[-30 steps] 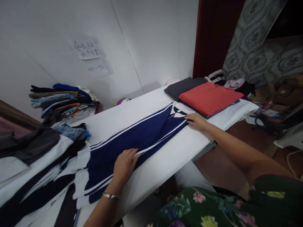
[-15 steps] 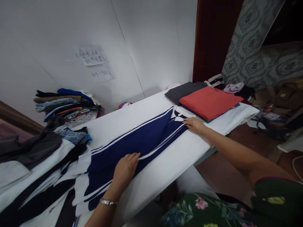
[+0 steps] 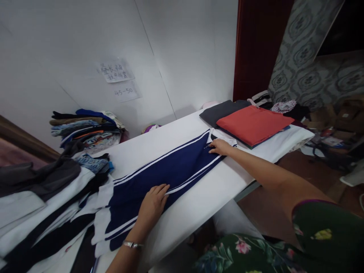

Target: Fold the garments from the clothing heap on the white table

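A navy blue long-sleeved top (image 3: 159, 167) with white stripes lies lengthwise along the white table. Its white cuffs and hem are at the left end, its white collar (image 3: 224, 137) at the right end. My left hand (image 3: 153, 199), with a silver bracelet on the wrist, rests on the middle of the top, fingers extended along the white stripe at its near side. Close to the collar, my right hand (image 3: 220, 146) has its bent fingers and thumb on the cloth at the neckline, seemingly pinching it. Part of the neckline is hidden beneath that hand.
Beyond the collar, a folded red garment (image 3: 253, 125) lies on other folded clothes beside a dark grey one (image 3: 216, 113). Several folded garments (image 3: 88, 129) form a stack at back left. Loose clothes (image 3: 48, 216) cover the left side. The white table's (image 3: 210, 193) near edge faces me.
My right hand has moved left from the near side of the collar to over the neckline. My left hand stays at about the same place on the top. The view has shifted slightly.
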Demonstrator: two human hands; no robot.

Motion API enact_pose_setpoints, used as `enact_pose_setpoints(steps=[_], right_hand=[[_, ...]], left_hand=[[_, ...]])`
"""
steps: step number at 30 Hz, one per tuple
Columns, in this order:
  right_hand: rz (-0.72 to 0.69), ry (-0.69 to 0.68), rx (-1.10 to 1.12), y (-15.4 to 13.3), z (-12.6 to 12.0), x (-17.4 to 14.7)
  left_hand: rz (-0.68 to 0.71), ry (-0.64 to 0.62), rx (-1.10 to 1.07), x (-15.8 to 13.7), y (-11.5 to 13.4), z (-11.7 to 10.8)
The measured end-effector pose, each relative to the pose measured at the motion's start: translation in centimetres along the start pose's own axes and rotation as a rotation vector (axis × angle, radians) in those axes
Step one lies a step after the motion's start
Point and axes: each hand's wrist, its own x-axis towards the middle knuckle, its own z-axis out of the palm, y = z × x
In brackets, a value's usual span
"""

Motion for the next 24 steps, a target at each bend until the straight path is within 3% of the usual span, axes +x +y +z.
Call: enact_pose_setpoints(steps=[16, 24], right_hand=[[-0.071, -0.001, 0.063, 1.3, 1.3, 1.8], [-0.013, -0.021, 0.231, 2.3, 1.0, 1.8]], left_hand=[[-0.01, 0.006, 0.049, -0.6, -1.2, 0.3], [-0.082, -0.064, 0.052, -1.5, -1.7, 1.4]])
